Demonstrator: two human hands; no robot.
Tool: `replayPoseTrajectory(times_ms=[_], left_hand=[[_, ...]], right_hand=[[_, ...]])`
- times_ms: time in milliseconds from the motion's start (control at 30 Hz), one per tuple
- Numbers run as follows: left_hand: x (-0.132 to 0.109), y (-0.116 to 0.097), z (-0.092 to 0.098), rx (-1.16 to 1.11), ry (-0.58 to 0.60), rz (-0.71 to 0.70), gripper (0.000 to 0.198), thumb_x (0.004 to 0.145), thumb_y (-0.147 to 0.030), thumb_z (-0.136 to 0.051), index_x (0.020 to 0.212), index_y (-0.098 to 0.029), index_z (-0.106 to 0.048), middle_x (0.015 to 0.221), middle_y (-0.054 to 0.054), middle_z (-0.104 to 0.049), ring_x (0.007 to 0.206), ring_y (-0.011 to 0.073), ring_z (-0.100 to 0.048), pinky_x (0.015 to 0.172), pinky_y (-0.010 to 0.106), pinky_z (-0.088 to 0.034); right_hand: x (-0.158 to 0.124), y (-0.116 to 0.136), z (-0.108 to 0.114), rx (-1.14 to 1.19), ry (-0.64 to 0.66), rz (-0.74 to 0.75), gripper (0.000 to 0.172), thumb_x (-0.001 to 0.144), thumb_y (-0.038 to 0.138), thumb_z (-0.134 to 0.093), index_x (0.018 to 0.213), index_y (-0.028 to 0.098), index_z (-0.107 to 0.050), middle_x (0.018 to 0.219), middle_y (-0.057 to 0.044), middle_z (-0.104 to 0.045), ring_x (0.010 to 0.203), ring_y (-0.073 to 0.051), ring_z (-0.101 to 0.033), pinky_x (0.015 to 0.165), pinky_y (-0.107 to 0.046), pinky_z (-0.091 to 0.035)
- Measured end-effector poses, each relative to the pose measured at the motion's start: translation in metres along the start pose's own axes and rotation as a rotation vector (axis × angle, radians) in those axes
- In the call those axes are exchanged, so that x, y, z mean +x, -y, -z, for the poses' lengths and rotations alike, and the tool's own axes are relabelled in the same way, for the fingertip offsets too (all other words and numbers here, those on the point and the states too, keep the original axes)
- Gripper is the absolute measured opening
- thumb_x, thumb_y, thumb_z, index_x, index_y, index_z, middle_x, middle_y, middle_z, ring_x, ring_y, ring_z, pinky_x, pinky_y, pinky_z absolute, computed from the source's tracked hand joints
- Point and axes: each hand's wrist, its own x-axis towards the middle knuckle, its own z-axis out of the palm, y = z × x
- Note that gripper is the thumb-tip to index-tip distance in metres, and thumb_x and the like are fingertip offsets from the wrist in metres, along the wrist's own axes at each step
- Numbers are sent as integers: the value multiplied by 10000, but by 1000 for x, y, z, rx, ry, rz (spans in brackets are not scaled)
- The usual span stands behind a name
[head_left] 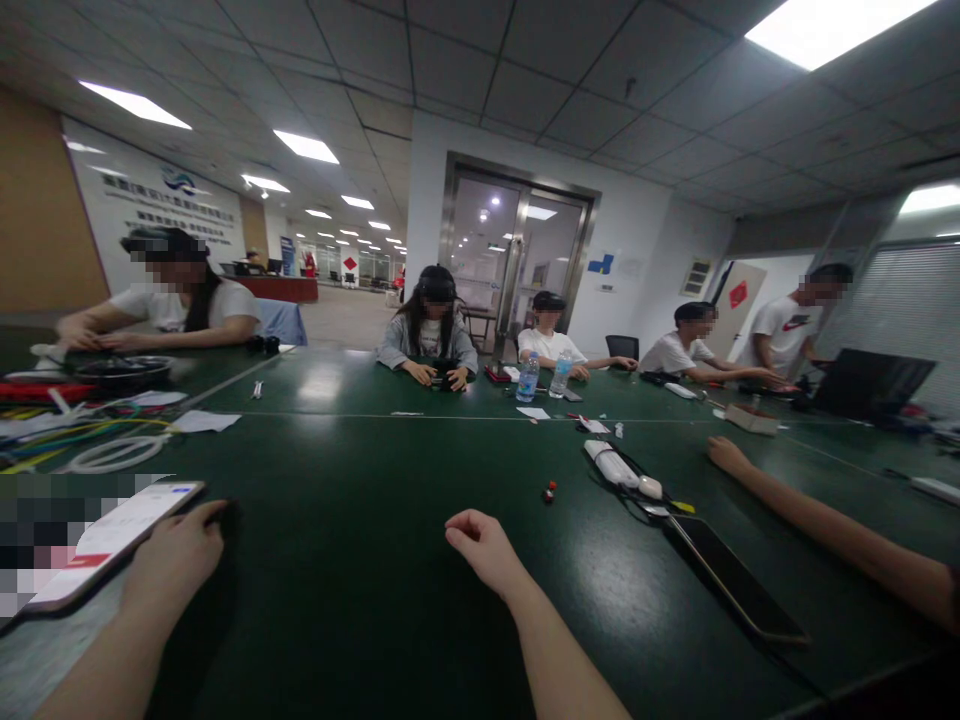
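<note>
My left hand (174, 556) rests at the left of the dark green table (360, 530), fingers partly stretched out to the right and nothing in them. Right beside it, a phone (112, 540) with a lit screen slants along the left edge; whether they touch I cannot tell. Near the middle front, my right hand (487, 548) lies with its fingers curled in and the thumb close to them; I see nothing held. Closest to that hand is a tiny red and dark object (550, 492), to its upper right and apart from it.
A white power strip (613, 464) with cables and a dark-screened phone (739, 580) lie to the right. Another person's forearm (825, 510) reaches in there. Two water bottles (528, 378) stand farther back. Coloured cables (97, 435) spread at left. Several people sit around the table.
</note>
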Motion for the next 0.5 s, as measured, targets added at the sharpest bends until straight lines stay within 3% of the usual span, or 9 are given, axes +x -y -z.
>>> replayPoseTrajectory(times_ms=[500], left_hand=[[3,3,0,-55,32,6,466,817,-301,-258,1215,-140,-438,1157,181,-480,1036,304,-511,831,371,-410]], right_hand=[[-6,7,2,0,2,-33,209,752,351,-533,912,231,-594,921,-10,-584,856,-168,-552,750,-315,-434]])
